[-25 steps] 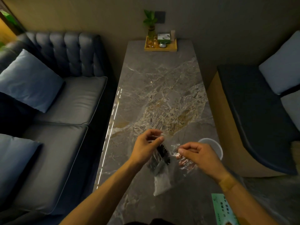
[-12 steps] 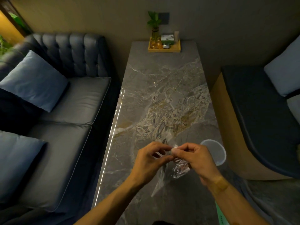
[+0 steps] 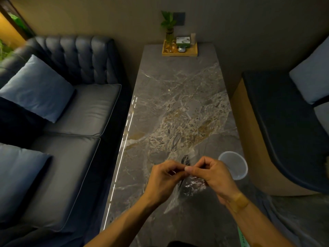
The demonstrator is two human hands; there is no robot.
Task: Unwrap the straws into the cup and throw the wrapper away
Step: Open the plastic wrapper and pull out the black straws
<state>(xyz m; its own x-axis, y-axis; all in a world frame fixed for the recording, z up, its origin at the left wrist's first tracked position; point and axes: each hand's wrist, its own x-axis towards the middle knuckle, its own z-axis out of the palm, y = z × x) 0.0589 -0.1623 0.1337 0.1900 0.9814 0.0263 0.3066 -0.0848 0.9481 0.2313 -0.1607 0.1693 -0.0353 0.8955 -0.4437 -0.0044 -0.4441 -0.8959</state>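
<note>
A clear crinkled plastic wrapper (image 3: 191,187) hangs between both hands above the marble table (image 3: 178,104). Dark straws show through it, one dark tip (image 3: 185,159) poking up between the thumbs. My left hand (image 3: 164,180) and my right hand (image 3: 216,177) both pinch the wrapper's top edge, fingertips almost touching. A translucent plastic cup (image 3: 233,167) stands upright on the table just right of my right hand, near the table's right edge. It looks empty.
A wooden tray (image 3: 179,50) with a plant vase and small items sits at the table's far end. A dark leather sofa (image 3: 71,122) with blue cushions runs along the left. A dark bench (image 3: 284,131) stands on the right. A green-printed paper (image 3: 243,239) lies at the near right edge.
My hands have come together from apart and now pinch the wrapper's top side by side. The wrapper bunched up between them. The cup has not moved.
</note>
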